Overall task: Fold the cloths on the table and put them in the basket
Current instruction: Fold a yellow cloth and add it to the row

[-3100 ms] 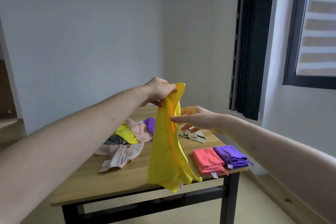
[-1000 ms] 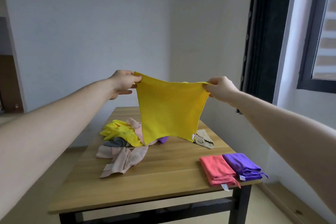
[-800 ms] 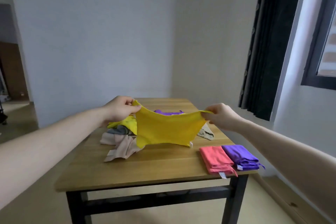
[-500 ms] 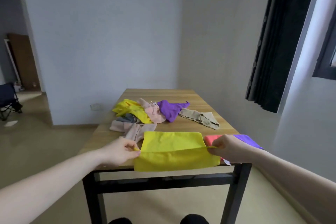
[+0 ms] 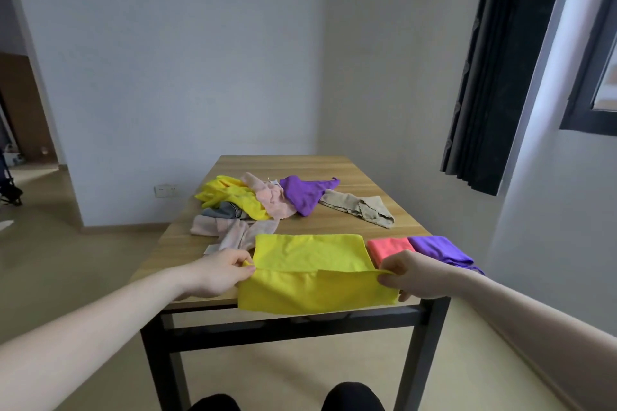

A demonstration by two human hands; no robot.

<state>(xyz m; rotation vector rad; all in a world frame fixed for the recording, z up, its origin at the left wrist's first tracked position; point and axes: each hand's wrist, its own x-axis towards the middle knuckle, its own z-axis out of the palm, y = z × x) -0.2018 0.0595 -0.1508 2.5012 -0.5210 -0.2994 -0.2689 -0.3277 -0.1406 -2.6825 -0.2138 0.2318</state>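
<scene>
**Yellow cloth held at both corners over the near edge of the surface**

A yellow cloth (image 5: 310,272) is spread across the near edge of the wooden surface (image 5: 334,167). Its far half is laid flat on the wood, while its near half is draped over the edge and hangs in front of the dark frame. The cloth is stretched between the two hands. Its left near corner is pinched in the grip of the left hand (image 5: 222,272), between thumb and curled fingers. Its right near corner is pinched in the same way by the right hand (image 5: 412,274). Both grips are closed tightly on the fabric, one at each end of the line where the cloth bends, so the cloth lies between them.

Just beside the yellow cloth, on its right, a folded coral cloth (image 5: 389,248) is seen, partly hidden by the right hand. A folded purple cloth (image 5: 440,252) is set touching it, at the corner of the surface. Further back, a loose pile of unfolded cloths (image 5: 253,203) is heaped, with yellow, pink, grey and purple pieces. A beige cloth (image 5: 359,210) is laid beside that pile, to its right.
</scene>
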